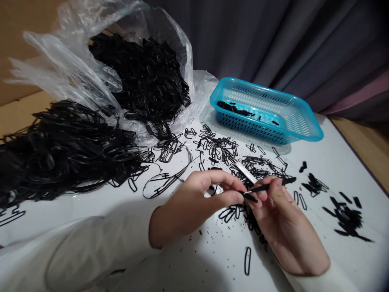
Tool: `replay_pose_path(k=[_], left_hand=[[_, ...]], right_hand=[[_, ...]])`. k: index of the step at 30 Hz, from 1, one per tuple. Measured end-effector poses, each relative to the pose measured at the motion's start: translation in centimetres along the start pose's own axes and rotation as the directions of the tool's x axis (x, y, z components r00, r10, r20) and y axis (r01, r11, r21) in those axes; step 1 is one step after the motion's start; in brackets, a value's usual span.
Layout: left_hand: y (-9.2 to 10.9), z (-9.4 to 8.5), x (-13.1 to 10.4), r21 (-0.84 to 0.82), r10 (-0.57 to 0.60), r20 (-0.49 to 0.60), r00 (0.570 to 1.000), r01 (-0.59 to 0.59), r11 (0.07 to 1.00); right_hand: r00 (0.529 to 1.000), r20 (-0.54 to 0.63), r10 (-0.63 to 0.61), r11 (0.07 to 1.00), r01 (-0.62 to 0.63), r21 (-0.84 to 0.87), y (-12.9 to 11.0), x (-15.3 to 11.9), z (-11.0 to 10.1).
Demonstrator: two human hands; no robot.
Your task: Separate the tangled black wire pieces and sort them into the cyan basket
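Note:
My left hand (209, 194) is closed, with thumb and forefinger pinching a small flat black strip (251, 198). Against that strip rests the thin bright tip of a slim black pointed tool (267, 187), gripped between thumb and fingers of my right hand (287, 219). Whether the tool is a blade or tweezers is too small to tell. Just behind the fingertips lies a white stick-like piece (245, 172). Under and around both hands are scattered black loop-shaped pieces (223, 150) and tiny black crumbs.
A clear plastic bag (68, 69) spills black strips (142, 77) at the back left. Another tangled black heap (67, 154) lies at left. A blue basket (316, 132) at the back right holds some black bits. Small black piles (348, 217) sit on the white table (316, 259) at right.

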State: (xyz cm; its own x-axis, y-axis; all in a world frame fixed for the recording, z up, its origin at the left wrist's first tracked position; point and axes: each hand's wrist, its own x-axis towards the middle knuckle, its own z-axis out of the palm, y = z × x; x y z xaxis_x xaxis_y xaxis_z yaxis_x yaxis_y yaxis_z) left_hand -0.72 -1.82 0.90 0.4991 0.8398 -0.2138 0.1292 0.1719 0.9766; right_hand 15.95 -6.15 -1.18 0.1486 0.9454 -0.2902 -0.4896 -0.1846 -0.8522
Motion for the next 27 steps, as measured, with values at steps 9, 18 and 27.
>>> replay_pose_path(k=[9, 18, 27], left_hand=[[0.0, 0.1, -0.1, -0.006, -0.032, 0.027, 0.999, 0.032, 0.999], [0.6, 0.0, -0.2, 0.004, -0.005, 0.049, 0.999, 0.005, 1.000], [-0.5, 0.3, 0.1, 0.072, 0.009, -0.007, 1.000, -0.008, 0.997]], right_hand=[[0.979, -0.059, 0.196, 0.969, -0.184, 0.163, -0.2, 0.3, 0.6], [0.962, -0.076, 0.261, 0.946, -0.239, 0.220, 0.0, 0.4, 0.5], [0.954, -0.037, 0.299, 0.931, -0.282, 0.232, -1.1, 0.2, 0.6]])
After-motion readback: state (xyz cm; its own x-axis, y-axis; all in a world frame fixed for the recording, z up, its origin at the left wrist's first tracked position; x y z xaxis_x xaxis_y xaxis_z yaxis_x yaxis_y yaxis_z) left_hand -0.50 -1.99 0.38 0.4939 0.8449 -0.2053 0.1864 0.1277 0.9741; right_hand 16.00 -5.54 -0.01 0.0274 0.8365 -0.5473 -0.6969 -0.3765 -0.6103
